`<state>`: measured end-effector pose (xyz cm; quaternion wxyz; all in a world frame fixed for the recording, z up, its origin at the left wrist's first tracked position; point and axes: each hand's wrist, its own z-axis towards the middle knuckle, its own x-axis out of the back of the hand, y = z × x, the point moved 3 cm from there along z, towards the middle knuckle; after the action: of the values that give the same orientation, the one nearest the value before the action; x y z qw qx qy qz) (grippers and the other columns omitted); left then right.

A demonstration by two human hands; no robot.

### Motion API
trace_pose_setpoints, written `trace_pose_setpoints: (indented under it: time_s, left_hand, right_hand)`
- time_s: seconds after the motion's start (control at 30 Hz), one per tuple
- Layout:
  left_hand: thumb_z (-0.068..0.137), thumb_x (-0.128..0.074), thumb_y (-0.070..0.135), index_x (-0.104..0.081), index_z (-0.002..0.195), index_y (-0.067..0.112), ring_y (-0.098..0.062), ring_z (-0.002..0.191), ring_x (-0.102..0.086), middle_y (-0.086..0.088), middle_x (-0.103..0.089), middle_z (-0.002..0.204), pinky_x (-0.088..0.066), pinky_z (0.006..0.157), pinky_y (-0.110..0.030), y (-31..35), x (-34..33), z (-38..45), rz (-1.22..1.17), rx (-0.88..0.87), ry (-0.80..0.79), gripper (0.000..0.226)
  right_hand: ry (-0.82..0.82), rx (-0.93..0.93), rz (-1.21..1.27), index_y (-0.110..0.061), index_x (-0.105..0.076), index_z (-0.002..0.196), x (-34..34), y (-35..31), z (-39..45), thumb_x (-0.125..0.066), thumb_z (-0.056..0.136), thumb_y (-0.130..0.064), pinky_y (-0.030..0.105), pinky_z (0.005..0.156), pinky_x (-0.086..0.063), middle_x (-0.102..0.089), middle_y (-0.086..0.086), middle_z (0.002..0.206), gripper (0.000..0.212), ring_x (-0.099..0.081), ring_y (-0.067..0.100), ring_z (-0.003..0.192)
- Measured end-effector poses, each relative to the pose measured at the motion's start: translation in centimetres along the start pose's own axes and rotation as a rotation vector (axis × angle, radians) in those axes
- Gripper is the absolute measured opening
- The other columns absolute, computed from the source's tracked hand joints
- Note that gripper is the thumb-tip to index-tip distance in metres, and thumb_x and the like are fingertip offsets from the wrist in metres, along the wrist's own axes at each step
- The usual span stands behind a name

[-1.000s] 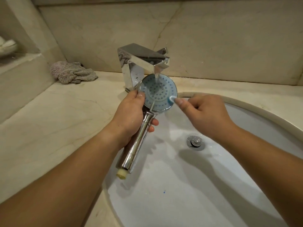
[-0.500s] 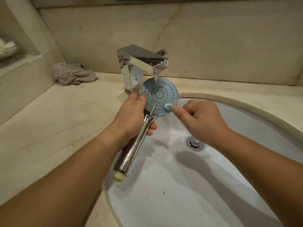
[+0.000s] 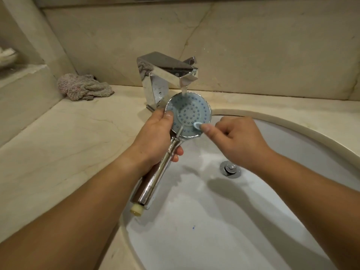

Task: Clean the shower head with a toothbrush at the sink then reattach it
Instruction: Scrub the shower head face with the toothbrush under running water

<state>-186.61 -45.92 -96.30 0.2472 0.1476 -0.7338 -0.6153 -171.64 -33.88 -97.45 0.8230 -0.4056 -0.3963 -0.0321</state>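
Shower head (image 3: 188, 115): detached, held face up over the sink (image 3: 292, 133), directly under the running tap (image 3: 169, 75). The water stream lands near the upper rim of the blue nozzle face.

Your left hand (image 3: 153, 137) grips the neck where the chrome handle meets the head; thumb lies on the rim of the face, other fingers (image 3: 178, 152) curl round the handle from behind. The threaded end of the handle points back toward you, over the sink's near edge.

Your right hand (image 3: 239, 139) pinches the toothbrush (image 3: 197, 126) close to its head, fingers curled tight on it. Only the pale blue brush tip shows; the handle is hidden in the fist. The tip sits on the lower right part of the face.

Step in hand, as judged: scrubbing, with the rinse going at once. Reattachment not yet begun.

Next move calls for: work the bristles across the nozzle rings not yet under the tip, turning the head with your left hand so the stream follows. Keep the wet chrome gripped firmly; it likely slips.

Around: the drain plug (image 3: 230, 169) sits below your right wrist. A crumpled grey cloth (image 3: 83, 87) lies on the counter (image 3: 58, 145), left of the tap, well apart from the work. Nothing blocks the brush; the spout hangs close above the head's far rim, so little room to lift there.
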Motion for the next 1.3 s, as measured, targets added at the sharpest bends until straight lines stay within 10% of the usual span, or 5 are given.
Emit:
trace_pose_setpoints:
  time_s: [0.37,0.7,1.3]
  left_hand:
    - [0.112,-0.030,0.031,-0.048,0.129,0.016,-0.028,0.055,-0.062,-0.018,-0.063,0.091,-0.053,0.049,-0.036,-0.1,0.0,0.2,-0.035,0.006,0.021,0.028]
    - [0.111,-0.034,0.036,-0.050,0.131,0.023,-0.029,0.060,-0.064,-0.011,-0.063,0.108,-0.055,0.057,-0.040,-0.8,-0.4,0.3,-0.017,0.028,-0.016,0.029]
    - [0.110,-0.034,0.038,-0.049,0.128,0.029,-0.026,0.060,-0.066,-0.014,-0.066,0.104,-0.057,0.054,-0.038,-1.1,-0.4,0.5,0.089,-0.038,-0.006,0.025]
  right_hand:
    - [0.105,-0.052,0.058,-0.002,-0.056,0.056,0.3,-0.1,0.8,-0.047,0.086,-0.072,0.040,0.051,-0.041,-0.051,0.021,0.053,0.077,-0.044,0.034,0.050]
    - [0.118,-0.130,0.081,-0.017,-0.044,0.068,0.7,0.6,0.8,-0.055,0.098,-0.040,0.032,0.055,-0.031,-0.042,-0.005,0.058,0.039,-0.039,0.013,0.056]
    - [0.144,-0.131,0.112,-0.019,-0.041,0.063,-0.1,-1.6,1.7,-0.057,0.097,-0.040,0.031,0.054,-0.033,-0.043,-0.005,0.057,0.043,-0.039,0.012,0.056]
